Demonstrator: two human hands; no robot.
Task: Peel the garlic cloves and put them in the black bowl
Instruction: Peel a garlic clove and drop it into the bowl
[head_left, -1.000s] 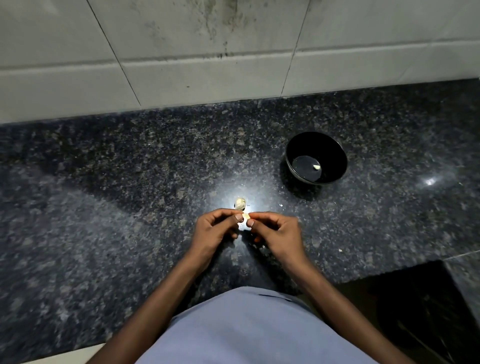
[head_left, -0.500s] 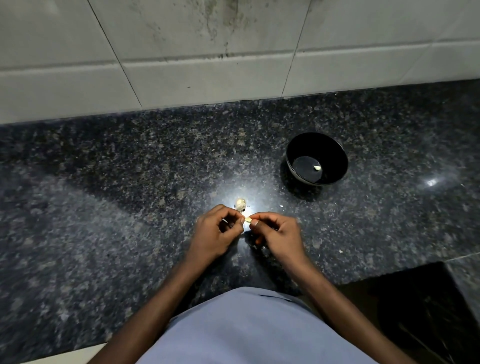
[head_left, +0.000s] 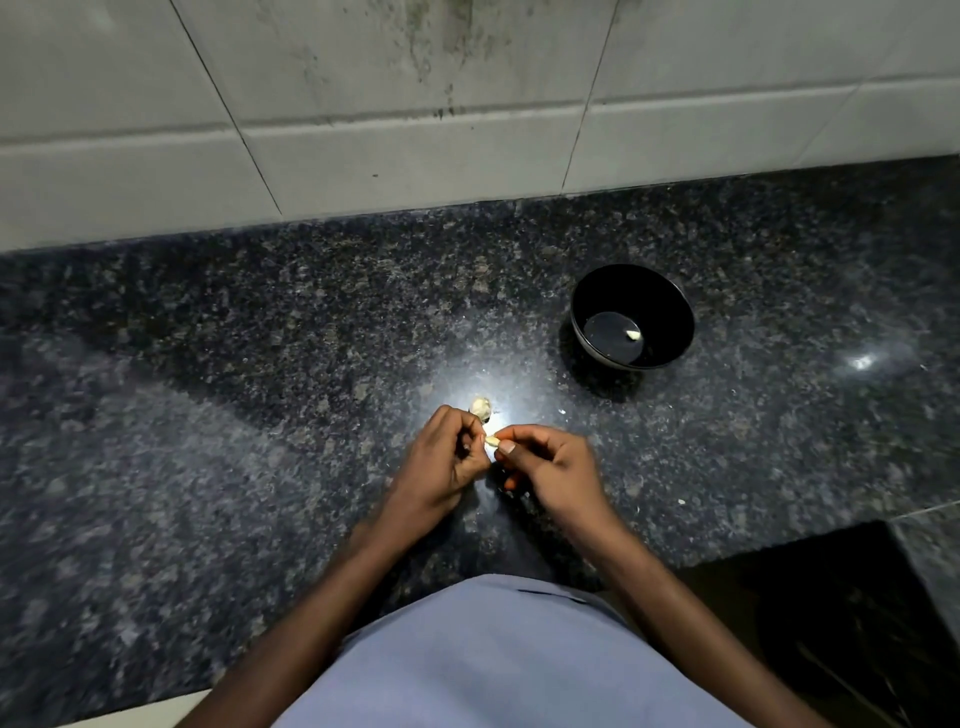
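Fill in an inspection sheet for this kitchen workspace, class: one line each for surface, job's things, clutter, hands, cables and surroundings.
Surface: dark speckled granite counter, with a bright light glare near the hands.
Job's things: black bowl upright, one peeled clove inside; garlic clove held between both hands; garlic piece lying on the counter just beyond them.
Clutter: small pale scraps scattered on the counter.
Hands: left hand and right hand both pinch the clove.
Cables: nothing seen.
Surroundings: stained pale tiled wall behind; dark recess at lower right.
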